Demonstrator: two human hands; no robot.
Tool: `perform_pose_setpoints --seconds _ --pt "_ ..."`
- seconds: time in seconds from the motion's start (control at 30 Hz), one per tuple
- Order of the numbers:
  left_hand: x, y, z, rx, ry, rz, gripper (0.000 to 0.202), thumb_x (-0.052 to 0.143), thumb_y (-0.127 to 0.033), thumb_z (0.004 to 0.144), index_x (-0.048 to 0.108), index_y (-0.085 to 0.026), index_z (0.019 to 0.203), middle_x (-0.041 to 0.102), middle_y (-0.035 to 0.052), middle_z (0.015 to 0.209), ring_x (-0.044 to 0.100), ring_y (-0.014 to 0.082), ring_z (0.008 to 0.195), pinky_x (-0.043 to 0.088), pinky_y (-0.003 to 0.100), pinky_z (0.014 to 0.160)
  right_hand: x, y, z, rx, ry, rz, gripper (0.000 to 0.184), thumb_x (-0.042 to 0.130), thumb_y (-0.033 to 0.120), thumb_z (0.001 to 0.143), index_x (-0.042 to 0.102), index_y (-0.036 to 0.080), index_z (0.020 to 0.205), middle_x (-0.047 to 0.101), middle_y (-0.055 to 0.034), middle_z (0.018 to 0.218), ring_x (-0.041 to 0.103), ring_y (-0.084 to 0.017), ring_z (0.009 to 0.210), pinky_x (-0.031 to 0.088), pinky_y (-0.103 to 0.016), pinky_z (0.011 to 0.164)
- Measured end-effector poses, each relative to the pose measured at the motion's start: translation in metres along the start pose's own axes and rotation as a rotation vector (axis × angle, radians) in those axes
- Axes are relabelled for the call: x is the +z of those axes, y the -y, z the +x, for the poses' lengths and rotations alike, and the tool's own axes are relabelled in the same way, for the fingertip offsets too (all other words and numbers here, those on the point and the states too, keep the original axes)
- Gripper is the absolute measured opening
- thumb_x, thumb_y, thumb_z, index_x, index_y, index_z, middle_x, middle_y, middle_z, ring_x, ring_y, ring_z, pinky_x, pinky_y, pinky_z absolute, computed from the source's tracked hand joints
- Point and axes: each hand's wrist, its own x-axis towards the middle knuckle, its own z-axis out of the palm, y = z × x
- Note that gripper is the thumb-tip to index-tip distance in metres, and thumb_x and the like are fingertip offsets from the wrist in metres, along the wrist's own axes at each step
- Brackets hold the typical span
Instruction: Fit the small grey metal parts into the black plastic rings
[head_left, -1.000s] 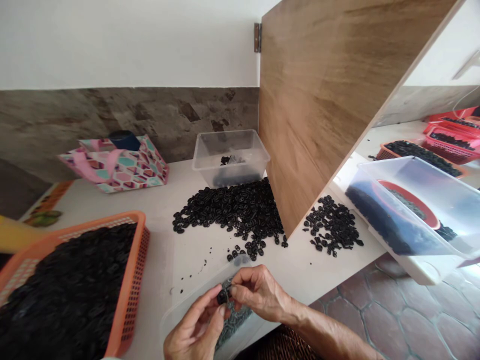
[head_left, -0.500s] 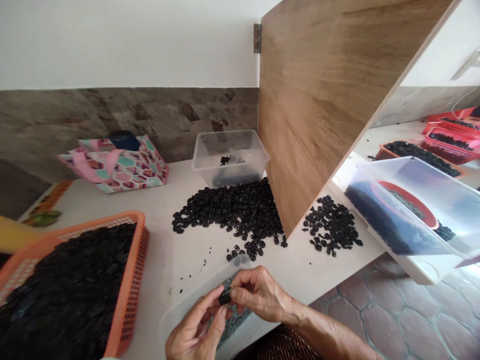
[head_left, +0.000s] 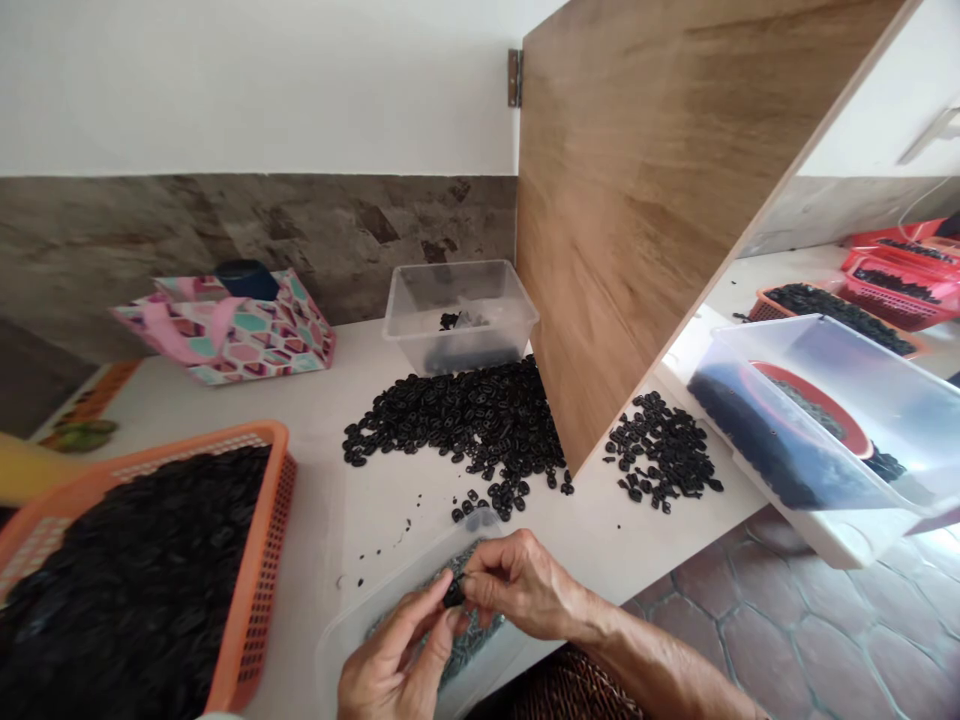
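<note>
Between my two hands is a small black plastic piece (head_left: 453, 592), partly covered by the fingers. My left hand (head_left: 401, 650) pinches it from the left with thumb and fingertips. From the right, the thumb and forefinger of my right hand (head_left: 514, 585) close on the same spot; whether they also hold a tiny part is hidden. Just below the hands stands a clear plastic tub (head_left: 341, 635) with many small grey metal-looking pieces (head_left: 476, 640) in it. Beyond it, a heap of similar black pieces (head_left: 465, 415) lies on the white table (head_left: 322, 520).
An orange basket (head_left: 274, 550) full of black pieces stands at left. A clear bin (head_left: 461, 290) and a patterned bag (head_left: 247, 335) are at the back. A wooden panel (head_left: 645, 200) juts over the table. Right of it are a smaller black heap (head_left: 664, 455) and a large clear bin (head_left: 810, 480).
My left hand has shifted slightly to the right, and the black piece has turned a little between the fingers. My right hand stays nearly in place.
</note>
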Motion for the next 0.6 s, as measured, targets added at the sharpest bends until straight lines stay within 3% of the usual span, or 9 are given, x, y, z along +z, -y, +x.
perform_pose_setpoints --seconds 0.07,0.23,0.33,0.4,0.5,0.6 --pt "0.005 -0.001 0.000 0.047 -0.006 0.032 0.026 0.081 -0.030 0.066 0.082 -0.032 0.092 0.080 0.0009 0.075 0.073 0.0204 0.062 0.061 0.028 0.071 -0.003 0.000 0.001 0.007 0.008 -0.041 0.019 0.058 0.023 0.085 0.062 0.013 0.070 0.056 0.0022 0.055 0.052 -0.008 0.048 0.041 -0.019 0.049" --pt "0.022 -0.002 -0.006 0.132 -0.145 0.031 0.022 0.073 -0.034 0.073 0.082 -0.030 0.094 0.080 0.0023 0.083 0.073 0.0207 0.067 0.059 0.028 0.070 -0.008 0.006 0.001 0.026 -0.018 -0.117 0.017 0.057 0.015 0.084 0.066 0.012 0.070 0.057 0.0017 0.055 0.053 -0.009 0.049 0.040 -0.019 0.049" --pt "0.027 -0.001 -0.007 0.053 -0.184 -0.021 0.022 0.076 -0.038 0.071 0.082 -0.029 0.090 0.079 0.0015 0.075 0.071 0.0197 0.061 0.059 0.027 0.065 -0.010 0.009 -0.001 -0.037 -0.057 -0.218 0.018 0.059 0.019 0.086 0.072 0.013 0.075 0.061 0.0005 0.061 0.054 -0.010 0.055 0.041 -0.021 0.054" --pt "0.026 0.002 -0.006 -0.062 -0.208 -0.095 0.026 0.080 -0.041 0.067 0.082 -0.027 0.089 0.077 0.0003 0.067 0.070 0.0183 0.060 0.059 0.025 0.065 -0.011 0.007 -0.001 -0.073 -0.063 -0.210 0.024 0.060 0.032 0.090 0.075 0.014 0.087 0.063 -0.0003 0.065 0.055 -0.011 0.059 0.043 -0.022 0.057" --pt "0.021 0.003 -0.003 -0.238 -0.170 -0.293 0.032 0.085 -0.043 0.061 0.082 -0.025 0.088 0.076 0.0006 0.063 0.070 0.0154 0.058 0.059 0.021 0.065 -0.013 -0.001 0.001 -0.039 -0.027 0.067 0.053 0.062 0.060 0.084 0.071 0.015 0.109 0.064 -0.0017 0.075 0.058 -0.011 0.061 0.045 -0.024 0.059" --pt "0.016 -0.001 -0.002 -0.347 -0.060 -0.458 0.032 0.089 -0.041 0.056 0.083 -0.024 0.083 0.078 0.0032 0.066 0.068 0.0139 0.054 0.059 0.022 0.064 -0.010 -0.009 0.004 0.038 0.067 0.418 0.069 0.076 0.066 0.066 0.067 0.015 0.112 0.067 -0.0037 0.090 0.059 -0.008 0.061 0.046 -0.023 0.061"
